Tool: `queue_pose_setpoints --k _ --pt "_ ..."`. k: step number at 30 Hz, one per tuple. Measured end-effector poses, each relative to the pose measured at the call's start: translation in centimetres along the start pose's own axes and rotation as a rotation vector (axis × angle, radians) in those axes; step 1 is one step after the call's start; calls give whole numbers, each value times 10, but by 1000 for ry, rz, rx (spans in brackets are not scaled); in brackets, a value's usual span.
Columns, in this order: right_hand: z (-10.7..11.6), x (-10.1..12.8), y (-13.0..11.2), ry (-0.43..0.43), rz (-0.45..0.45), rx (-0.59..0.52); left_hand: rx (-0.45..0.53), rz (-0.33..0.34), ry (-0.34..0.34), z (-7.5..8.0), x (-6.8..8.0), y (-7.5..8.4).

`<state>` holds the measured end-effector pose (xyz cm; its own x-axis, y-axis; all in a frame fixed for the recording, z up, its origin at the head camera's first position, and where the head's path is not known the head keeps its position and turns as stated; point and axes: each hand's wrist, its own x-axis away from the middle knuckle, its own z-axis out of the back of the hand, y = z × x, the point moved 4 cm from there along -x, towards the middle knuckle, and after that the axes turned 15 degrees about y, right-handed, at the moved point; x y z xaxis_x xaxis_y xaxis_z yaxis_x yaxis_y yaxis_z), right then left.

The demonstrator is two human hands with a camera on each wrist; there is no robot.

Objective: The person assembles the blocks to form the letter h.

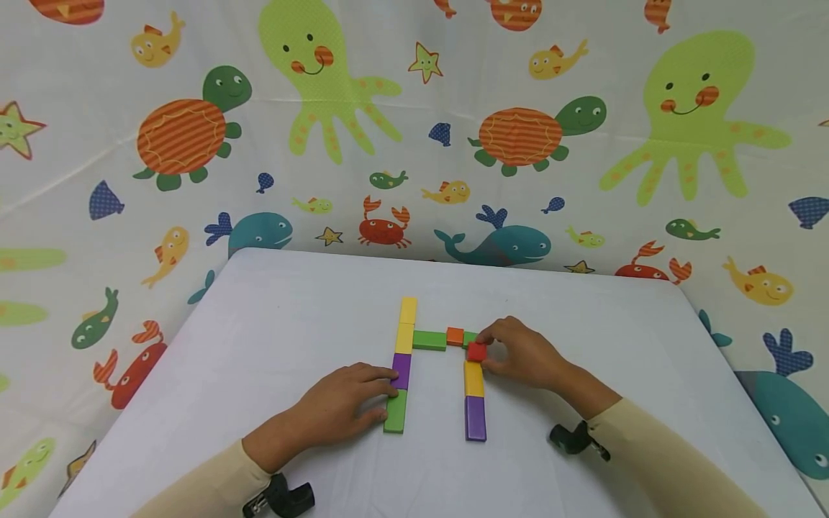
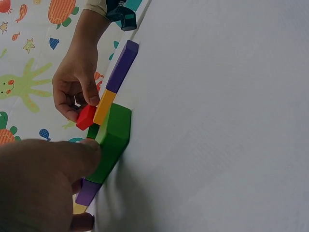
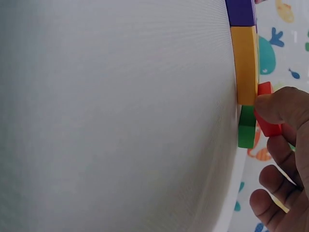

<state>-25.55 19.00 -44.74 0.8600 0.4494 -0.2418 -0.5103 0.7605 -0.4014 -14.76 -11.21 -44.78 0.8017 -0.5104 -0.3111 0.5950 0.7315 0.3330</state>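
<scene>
The right hand pinches a red block at the top of the right column, just above its yellow block. The left hand lies flat-fingered (an open grip) against the left column, seemingly steadying it on the desk.

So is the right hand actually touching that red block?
Touching. The head view shows the right hand pinching the red block; the right wrist view shows a fingertip on it.

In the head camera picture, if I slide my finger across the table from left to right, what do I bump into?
Left hand → left column of blocks → green crossbar block → orange block → red block → right hand.
</scene>
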Motion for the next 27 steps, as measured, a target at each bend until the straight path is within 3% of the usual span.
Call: queue_pose_setpoints --k 13,27 --pt "-1 2 -2 5 36 8 5 2 2 -1 1 0" --pt "-1 3 -3 -24 -14 20 8 -1 6 -1 0 0"
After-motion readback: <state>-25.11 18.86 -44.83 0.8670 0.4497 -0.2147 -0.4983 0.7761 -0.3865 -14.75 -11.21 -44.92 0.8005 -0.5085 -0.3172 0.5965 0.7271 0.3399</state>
